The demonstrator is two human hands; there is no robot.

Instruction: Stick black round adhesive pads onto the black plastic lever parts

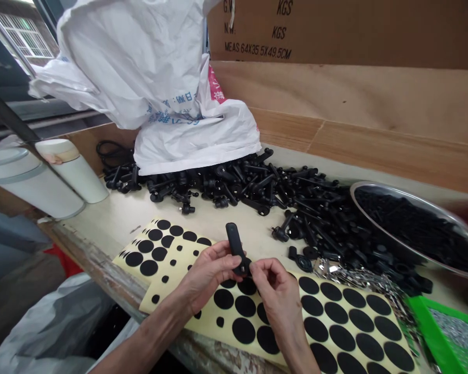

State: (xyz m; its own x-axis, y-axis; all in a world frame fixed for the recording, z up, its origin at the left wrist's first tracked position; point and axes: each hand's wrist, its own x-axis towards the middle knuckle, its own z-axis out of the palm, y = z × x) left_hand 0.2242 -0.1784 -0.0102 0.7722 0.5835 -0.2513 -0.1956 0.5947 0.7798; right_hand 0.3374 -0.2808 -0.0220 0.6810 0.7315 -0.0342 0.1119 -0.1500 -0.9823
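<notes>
I have the black lever-shaped piece (235,246) raised over the far part of the yellow sticker sheet (228,317), its long arm tipped up and away. I'd judge it light, stiff plastic, smooth enough to slide in dry fingers but hardly fragile; the thicker near end looks the surest place to grip. My left hand (212,270) holds it there, thumb on top and fingers behind, the forearm slanting in across the sheet's left side. My right hand (275,285) is pinched closed at the same end, its forearm rising over the sheet's right side; whether those fingertips hold something small, I can't tell. Similar black parts (257,184) lie heaped beyond the sheet.
</notes>
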